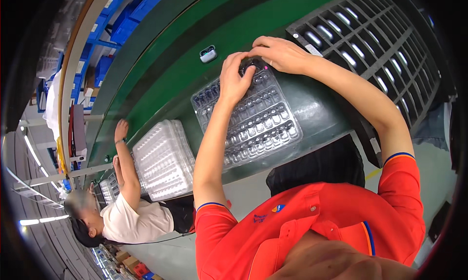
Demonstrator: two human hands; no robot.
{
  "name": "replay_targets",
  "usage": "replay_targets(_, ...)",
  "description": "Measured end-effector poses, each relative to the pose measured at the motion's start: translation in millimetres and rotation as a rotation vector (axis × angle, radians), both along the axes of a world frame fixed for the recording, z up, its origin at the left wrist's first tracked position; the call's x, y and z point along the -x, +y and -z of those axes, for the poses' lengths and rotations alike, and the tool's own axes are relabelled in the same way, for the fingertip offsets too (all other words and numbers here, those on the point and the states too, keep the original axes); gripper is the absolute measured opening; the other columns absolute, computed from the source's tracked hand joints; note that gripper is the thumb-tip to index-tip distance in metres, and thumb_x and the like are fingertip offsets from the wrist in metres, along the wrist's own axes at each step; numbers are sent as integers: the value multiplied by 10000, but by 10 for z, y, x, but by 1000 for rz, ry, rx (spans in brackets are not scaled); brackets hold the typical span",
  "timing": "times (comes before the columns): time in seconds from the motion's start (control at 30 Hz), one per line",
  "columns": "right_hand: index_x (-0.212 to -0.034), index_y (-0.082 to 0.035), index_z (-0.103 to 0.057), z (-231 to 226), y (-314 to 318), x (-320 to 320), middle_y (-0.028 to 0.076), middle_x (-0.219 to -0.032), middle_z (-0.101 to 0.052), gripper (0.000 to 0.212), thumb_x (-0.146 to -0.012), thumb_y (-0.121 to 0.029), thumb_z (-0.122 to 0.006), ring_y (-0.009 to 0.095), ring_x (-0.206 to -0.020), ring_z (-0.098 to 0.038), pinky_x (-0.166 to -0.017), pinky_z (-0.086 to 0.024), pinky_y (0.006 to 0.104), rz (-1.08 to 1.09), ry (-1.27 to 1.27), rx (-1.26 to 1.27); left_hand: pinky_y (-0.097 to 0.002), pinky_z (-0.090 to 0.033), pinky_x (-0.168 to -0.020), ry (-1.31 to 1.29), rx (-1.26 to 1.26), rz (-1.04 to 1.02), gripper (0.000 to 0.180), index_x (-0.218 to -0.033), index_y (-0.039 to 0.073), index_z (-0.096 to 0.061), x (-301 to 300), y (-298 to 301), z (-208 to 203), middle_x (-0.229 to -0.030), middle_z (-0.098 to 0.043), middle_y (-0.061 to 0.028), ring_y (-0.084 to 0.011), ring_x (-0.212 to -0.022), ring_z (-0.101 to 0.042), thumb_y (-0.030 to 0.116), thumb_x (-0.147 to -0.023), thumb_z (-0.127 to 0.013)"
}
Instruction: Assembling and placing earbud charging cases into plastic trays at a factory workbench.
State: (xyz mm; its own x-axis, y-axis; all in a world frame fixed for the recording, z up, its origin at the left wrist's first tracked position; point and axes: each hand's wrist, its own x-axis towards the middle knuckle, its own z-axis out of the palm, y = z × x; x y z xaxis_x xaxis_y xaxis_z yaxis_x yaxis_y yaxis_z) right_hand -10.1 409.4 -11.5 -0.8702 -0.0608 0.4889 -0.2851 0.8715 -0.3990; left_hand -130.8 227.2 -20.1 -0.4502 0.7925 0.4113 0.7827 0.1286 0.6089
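Observation:
My left hand is over the far part of a clear plastic blister tray, its thumb and fingers curled around something I cannot make out. My right hand meets it at the tray's far right corner, fingers bent inward and fingertips near those of the left. What lies between the fingertips is hidden. Rows of moulded pockets fill the tray, and the rows at its far left hold small dark pieces. Beyond my left hand, a small grey earbud charging case sits apart on the green belt.
At right stands a black divided crate with several shiny, rounded cases in its slots. A stack of clear trays lies to the left. Farther left, a co-worker in a light shirt reaches over the green conveyor belt. Blue bins line a shelf beyond.

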Motion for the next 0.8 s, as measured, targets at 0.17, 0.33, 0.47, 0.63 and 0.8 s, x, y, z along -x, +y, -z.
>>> replay_targets(0.17, -1171, -60, -626, -362, 6, -666, 122, -1185, -596, 288, -888, -17, -602, 326, -1091, -605, -936, -499, 406, 86, -12, 195, -396, -483, -971, 130, -13, 48, 162, -1017, 69, -727, 0, 0, 63, -1173, -674, -106, -315, -1117, -614, 59, -878, -645)
replay_targets(0.33, -1136, -56, -652, -950, 112, -1949, 113, -1184, -611, 270, -868, -34, -626, 295, -1139, -581, -981, -471, 399, 279, 36, 185, -389, -454, -1017, 123, 84, 67, 198, -1094, 56, -717, 117, -22, -220, -1277, -629, -158, -333, -1206, -579, 72, -923, -618)
replay_targets(0.47, -1195, -46, -639, -920, 380, -3151, 141, -1234, -608, 322, -881, -114, -616, 312, -1191, -562, -1039, -425, 402, 1083, 66, 10, -389, -429, -1034, 161, -149, -137, 366, -1268, 15, -575, -272, 77, -676, -1343, -498, -179, -297, -1192, -537, 82, -917, -651)
replay_targets(0.63, -1463, -60, -442, -340, 404, -4136, 151, -1268, -579, 643, -932, -360, -647, 261, -1147, -570, -937, -462, 353, 1548, -37, 371, -358, -511, -942, -1136, 202, 173, 382, -1255, 34, -560, -1547, 278, -877, -1151, -604, -84, -202, -1043, -607, 178, -929, -697)
replay_targets(0.8, -1545, -84, -319, -232, 399, -3847, 137, -1476, -454, 886, -879, -585, -620, 273, -1317, -451, -994, -413, 529, 1443, 123, 1190, -481, -461, -1073, -1927, 471, 192, 520, -1310, -29, -470, -2216, 340, -605, -1262, -530, -203, -346, -1242, -523, 278, -950, -684)
